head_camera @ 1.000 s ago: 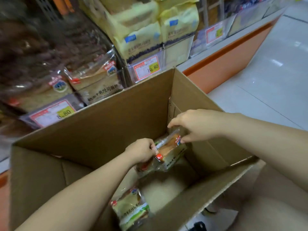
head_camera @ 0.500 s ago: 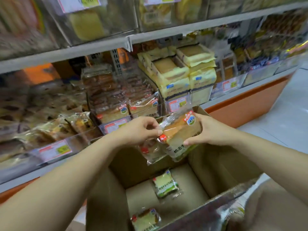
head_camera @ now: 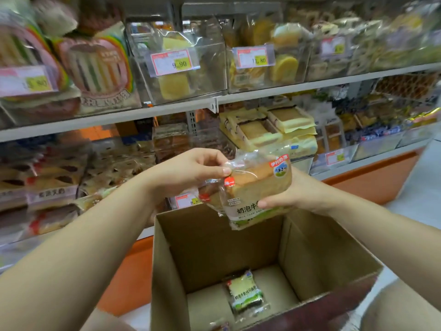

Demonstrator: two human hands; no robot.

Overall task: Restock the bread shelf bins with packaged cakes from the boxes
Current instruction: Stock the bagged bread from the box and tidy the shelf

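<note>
Milk foam cake held up over the box, both hands on it

The clear-wrapped, brown-topped cake reads "奶泡牛" and "MILK FOAM". The left hand pinches its top corner and the right hand curls fingers under its side, above the open cardboard box, where a second pack lies. One shelf tag says 9.90, and the next tag is 11.80, I think. The shelf has an orange base.

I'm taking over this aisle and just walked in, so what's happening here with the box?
A person is restocking. Both hands hold a cake pack above the open box, in front of the shelf. The left hand pinches the wrapper's top edge, and the right hand holds its other side from below. A second pack lies on the box floor. The held pack is not yet on the shelf.
</note>
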